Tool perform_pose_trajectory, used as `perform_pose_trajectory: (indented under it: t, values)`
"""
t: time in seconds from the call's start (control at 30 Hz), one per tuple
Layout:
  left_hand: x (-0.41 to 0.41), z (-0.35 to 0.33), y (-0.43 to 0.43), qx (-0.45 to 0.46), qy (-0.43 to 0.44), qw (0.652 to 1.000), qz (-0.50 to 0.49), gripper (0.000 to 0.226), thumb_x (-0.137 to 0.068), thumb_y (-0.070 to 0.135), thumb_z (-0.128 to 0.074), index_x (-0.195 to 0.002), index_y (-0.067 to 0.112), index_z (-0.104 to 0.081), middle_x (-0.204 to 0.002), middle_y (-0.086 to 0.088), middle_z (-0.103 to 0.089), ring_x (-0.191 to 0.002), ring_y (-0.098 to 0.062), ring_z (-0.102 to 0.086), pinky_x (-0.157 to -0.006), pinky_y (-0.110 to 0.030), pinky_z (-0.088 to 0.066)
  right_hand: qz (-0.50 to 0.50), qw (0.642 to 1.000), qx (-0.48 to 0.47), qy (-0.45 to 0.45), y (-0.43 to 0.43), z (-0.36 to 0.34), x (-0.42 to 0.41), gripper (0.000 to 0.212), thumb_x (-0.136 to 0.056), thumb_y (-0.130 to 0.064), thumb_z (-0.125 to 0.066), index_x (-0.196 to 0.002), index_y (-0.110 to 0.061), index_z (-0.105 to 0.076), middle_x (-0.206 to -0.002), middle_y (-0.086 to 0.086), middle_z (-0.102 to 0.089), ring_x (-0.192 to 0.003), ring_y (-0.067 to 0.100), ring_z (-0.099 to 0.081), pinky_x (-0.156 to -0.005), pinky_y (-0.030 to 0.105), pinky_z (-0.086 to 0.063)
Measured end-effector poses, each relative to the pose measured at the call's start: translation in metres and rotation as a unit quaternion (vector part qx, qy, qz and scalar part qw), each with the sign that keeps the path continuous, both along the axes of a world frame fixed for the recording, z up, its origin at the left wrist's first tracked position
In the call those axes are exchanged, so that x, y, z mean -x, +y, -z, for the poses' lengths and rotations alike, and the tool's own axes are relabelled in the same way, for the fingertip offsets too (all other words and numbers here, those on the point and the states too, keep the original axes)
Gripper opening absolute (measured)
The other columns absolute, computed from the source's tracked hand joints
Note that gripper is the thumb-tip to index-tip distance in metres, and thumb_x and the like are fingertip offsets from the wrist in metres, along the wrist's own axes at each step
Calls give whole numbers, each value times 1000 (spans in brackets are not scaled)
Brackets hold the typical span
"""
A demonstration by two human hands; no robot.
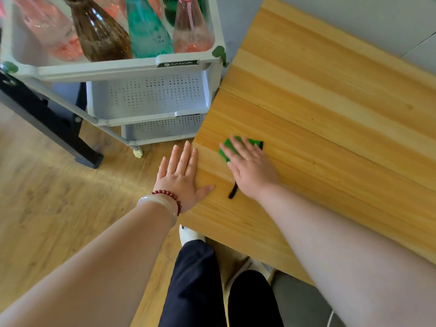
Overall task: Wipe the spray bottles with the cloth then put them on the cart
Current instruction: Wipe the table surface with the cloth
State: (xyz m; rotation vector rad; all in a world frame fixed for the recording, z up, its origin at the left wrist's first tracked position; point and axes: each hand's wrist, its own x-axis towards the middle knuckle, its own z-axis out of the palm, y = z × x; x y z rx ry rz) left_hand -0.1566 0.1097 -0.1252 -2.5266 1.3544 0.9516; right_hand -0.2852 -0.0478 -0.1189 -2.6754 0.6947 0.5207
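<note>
Right hand [252,171] presses cloth [228,145]; cart [94,72] label [178,64] reads GUTIXUAN.

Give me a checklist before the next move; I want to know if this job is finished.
1. Bottles standing in the top tray of the cart: ok; the brown bottle, teal bottle and pink bottle stand there.
2. No bottle on the visible table: ok.
3. Place of the cloth: ok; it lies on the table under the right hand.
4. Free left hand: ok; it rests flat on the table edge, holding nothing.
5. Bottles wiped clean: cannot tell.
</note>
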Motion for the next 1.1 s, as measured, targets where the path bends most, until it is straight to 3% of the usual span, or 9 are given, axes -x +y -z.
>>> perform_pose_trajectory:
  t: [0.1, 0.27, 0.43, 0.63, 0.7, 0.8, 0.83, 1.0, 1.1]
  values:
    - [1, 1, -1, -11, 2, 1000, -6, 94, -88, 80, -22, -137, 26, 38, -143, 8, 46, -145, -24, 34, -122, -46, 12, 123, 992, 8, 1, 28, 3, -19, 52, -107, -36, -17, -156, -35, 0, -164, -3, 9, -151, 27, 11, -121, 42, 5]
    - [2, 2, -2, -16, 9, 1000, -11, 95, -86, 81, -23, -137, 28, 37, -143, 10, 46, -144, -26, 34, -122, -47, 11, -133, 991, -10, -18, 14, -1, -21, 53, -107, -33, -16, -154, -34, 8, -163, -7, 11, -150, 18, 10, -120, 37, 6]
    - [2, 2, -2, -30, 8, 999, -8, 96, -87, 80, -24, -136, 28, 40, -142, 9, 48, -144, -28, 34, -122, -49, 11, 136, 990, 42, 8, -2, 1, -28, 53, -107, -31, -18, -156, -30, 0, -165, 0, 7, -151, 28, 8, -122, 41, 3]
    - [2, 2, -3, -28, 12, 999, -12, 96, -86, 81, -23, -139, 28, 37, -142, 10, 48, -144, -27, 34, -122, -49, 10, -185, 982, -25, -19, 9, -6, -18, 51, -107, -33, -18, -154, -38, 0, -163, -10, 6, -150, 19, 10, -119, 37, 9]
    - [2, 1, -3, -38, 7, 999, -7, 95, -87, 81, -22, -137, 28, 39, -142, 10, 48, -144, -28, 34, -122, -49, 10, -124, 992, 9, -13, -6, -1, -13, 51, -107, -33, -18, -155, -37, -2, -164, -7, 4, -150, 19, 7, -120, 37, 6]
    - [3, 1, -4, -44, 6, 999, -7, 95, -87, 81, -22, -136, 28, 41, -141, 9, 49, -145, -29, 34, -122, -50, 11, 163, 985, 59, -7, -16, 3, -13, 52, -106, -30, -22, -156, -33, -6, -165, -1, 2, -151, 29, 3, -122, 40, 1]
    - [3, 1, -4, -44, 4, 999, -8, 95, -87, 81, -22, -136, 28, 41, -140, 9, 49, -145, -30, 34, -122, -50, 11, 200, 978, 61, -1, -10, 3, -16, 53, -106, -30, -23, -156, -33, -5, -165, 0, 3, -151, 31, 4, -122, 41, 1]
    - [3, 1, -4, -30, 5, 999, -13, 95, -85, 82, -22, -138, 29, 37, -143, 10, 47, -145, -28, 33, -122, -50, 10, -148, 988, -15, -29, 22, -3, -14, 52, -107, -28, -24, -154, -40, -6, -164, -9, 2, -151, 22, 7, -119, 39, 8]
    - [5, 0, -4, -45, -10, 999, -7, 95, -85, 82, -17, -137, 26, 40, -142, 7, 48, -145, -28, 32, -122, -51, 8, -96, 995, 11, -11, -1, 3, 4, 53, -106, -26, -21, -153, -40, -2, -163, -8, 4, -151, 21, 7, -121, 39, 6]
